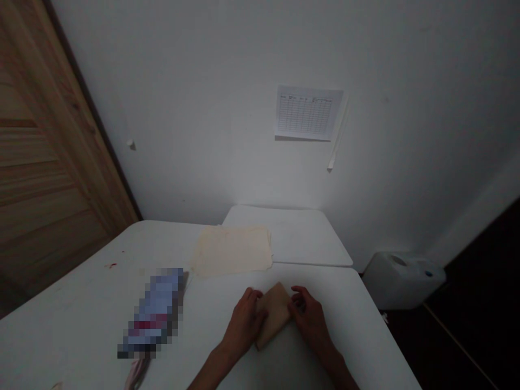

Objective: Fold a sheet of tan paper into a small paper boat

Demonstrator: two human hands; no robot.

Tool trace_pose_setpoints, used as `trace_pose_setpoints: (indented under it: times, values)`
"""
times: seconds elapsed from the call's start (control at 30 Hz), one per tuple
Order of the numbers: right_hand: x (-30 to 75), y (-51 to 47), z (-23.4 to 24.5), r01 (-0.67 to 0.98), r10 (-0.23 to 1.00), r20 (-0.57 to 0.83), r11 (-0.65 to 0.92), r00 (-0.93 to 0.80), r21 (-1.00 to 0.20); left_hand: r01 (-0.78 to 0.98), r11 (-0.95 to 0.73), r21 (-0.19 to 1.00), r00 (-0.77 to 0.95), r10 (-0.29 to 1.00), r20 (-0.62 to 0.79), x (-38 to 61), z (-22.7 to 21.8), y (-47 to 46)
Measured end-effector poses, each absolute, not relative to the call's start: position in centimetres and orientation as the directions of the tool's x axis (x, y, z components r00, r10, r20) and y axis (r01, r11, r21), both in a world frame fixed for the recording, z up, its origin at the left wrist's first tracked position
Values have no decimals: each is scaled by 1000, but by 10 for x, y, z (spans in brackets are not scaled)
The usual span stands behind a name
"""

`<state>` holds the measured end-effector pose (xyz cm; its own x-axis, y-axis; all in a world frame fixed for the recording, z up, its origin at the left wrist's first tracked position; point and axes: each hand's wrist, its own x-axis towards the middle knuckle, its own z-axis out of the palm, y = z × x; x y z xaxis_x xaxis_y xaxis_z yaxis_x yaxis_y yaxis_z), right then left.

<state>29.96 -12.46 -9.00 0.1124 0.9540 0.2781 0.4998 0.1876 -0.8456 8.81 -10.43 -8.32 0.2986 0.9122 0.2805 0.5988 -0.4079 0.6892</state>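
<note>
A flat tan rectangle (274,314), like a folded piece of paper or card, is slanted between my hands above the white table. My left hand (246,319) grips its left edge, with the thumb lying over its face. At its right corner my right hand (306,311) is closed, fingers curled and thumb against the edge. Just beyond them a cream sheet (231,250) with uneven edges lies flat; whether it is cloth or paper I cannot tell.
On the white table (101,303), a blurred-out blue item (156,306) lies left, with a pale strap below it. A white board (303,235) sits against the wall. Beyond the right edge stands a white plastic container (402,281). A printed sheet (309,114) hangs on the wall; a wooden door (40,151) is left.
</note>
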Motion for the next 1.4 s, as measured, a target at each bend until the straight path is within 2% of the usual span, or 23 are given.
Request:
trace_pose_setpoints:
  times: [0.17, 0.33, 0.43, 0.53, 0.7, 0.97, 1.4]
  values:
    - [289, -114, -84, 343, 956, 225, 151, 188, -927, 388, -351, 852, 172, 936, 308, 89, -81, -104]
    - [275, -108, -87, 206, 899, 197, 124, 390, -971, 235, -276, 932, 13, 960, 281, 92, -66, -110]
    - [268, -110, -91, 18, 944, 108, 108, 311, -994, 174, -239, 955, -39, 968, 250, 96, -60, -116]
    - [266, -113, -89, -104, 976, 54, 77, 211, -992, 114, -221, 969, 1, 975, 223, 102, -61, -121]
    - [275, -119, -79, -103, 993, 49, 61, 112, -993, 29, -167, 986, 124, 979, 162, 101, -66, -120]
    - [280, -131, -73, -93, 989, 101, 91, -104, -991, 63, -99, 993, 130, 987, 90, 91, -64, -113]
    - [278, -133, -75, 80, 989, 87, 97, -121, -992, 154, -116, 981, 28, 993, 113, 93, -69, -115]
